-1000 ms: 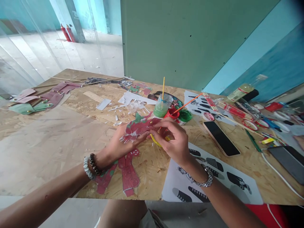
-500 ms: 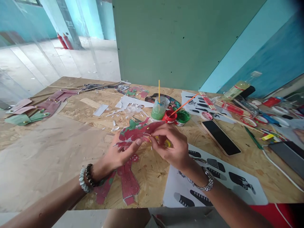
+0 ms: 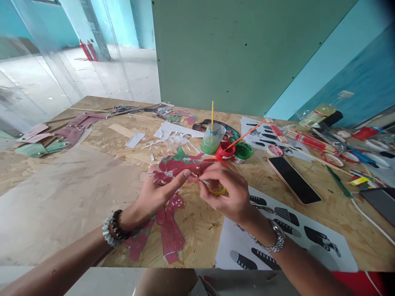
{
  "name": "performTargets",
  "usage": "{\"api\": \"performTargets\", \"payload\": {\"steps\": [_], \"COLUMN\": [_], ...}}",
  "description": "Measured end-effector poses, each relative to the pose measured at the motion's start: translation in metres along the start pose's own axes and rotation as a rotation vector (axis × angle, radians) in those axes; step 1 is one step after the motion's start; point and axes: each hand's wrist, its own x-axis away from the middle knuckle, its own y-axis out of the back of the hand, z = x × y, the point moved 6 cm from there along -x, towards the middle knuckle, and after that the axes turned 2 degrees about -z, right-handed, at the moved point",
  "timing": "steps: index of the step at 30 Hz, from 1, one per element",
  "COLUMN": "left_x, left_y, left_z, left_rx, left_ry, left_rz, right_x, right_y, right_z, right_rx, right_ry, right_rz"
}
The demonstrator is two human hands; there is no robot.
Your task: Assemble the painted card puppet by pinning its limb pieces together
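In the head view, our left hand (image 3: 159, 195) grasps the red cutout (image 3: 182, 166) above the table (image 3: 199, 246), thumb on top, we judge to steady it; our right hand (image 3: 233, 193) pinches a small piece at its edge, perhaps a fastener, mostly hidden by fingers; our left wrist covers part of the lower cutout (image 3: 173, 236)

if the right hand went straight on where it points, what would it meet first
The right hand would likely meet the held red cutout first, close ahead; depth is unclear.
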Motion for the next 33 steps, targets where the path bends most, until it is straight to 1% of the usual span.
{"api": "performTargets", "payload": {"steps": [3,6,8,11,13,17,19,21,23,25,29,33], "left_x": [-0.001,-0.005,-0.010,-0.016,-0.017,-0.012,-0.010,-0.009,-0.009,-0.008,-0.006,-0.004], "left_y": [0.002,0.009,0.014,0.017,0.016,0.008,0.004,0.001,-0.001,-0.002,-0.004,-0.005], "left_z": [0.003,0.010,0.014,0.017,0.015,0.009,0.010,0.011,0.012,0.013,0.016,0.018], "left_rx": [0.000,0.026,0.054,0.056,0.030,-0.138,-0.181,-0.121,-0.021,0.045,0.060,0.075], "left_ry": [-0.001,0.013,0.020,0.012,-0.062,-0.299,-0.328,-0.272,-0.161,-0.042,0.135,0.223], "left_rz": [0.009,-0.034,-0.079,-0.109,-0.091,-0.031,0.004,0.029,0.042,0.058,0.123,0.133], "right_x": [0.000,0.000,0.000,0.000,0.001,0.003,0.005,0.005,0.005,0.005,0.003,0.002], "right_y": [0.000,0.001,-0.001,-0.006,-0.008,-0.007,-0.007,-0.008,-0.009,-0.008,-0.004,-0.003], "right_z": [-0.001,-0.001,-0.001,0.003,0.005,-0.001,-0.003,-0.003,-0.003,-0.003,-0.002,-0.001], "right_rx": [-0.041,-0.074,-0.104,-0.147,-0.150,-0.139,-0.132,-0.119,-0.104,-0.079,-0.028,-0.033], "right_ry": [-0.038,-0.063,-0.067,-0.034,-0.016,-0.091,-0.111,-0.097,-0.077,-0.065,-0.050,-0.043], "right_rz": [-0.014,-0.019,0.020,0.132,0.174,0.109,0.096,0.113,0.123,0.102,0.040,0.047]}}
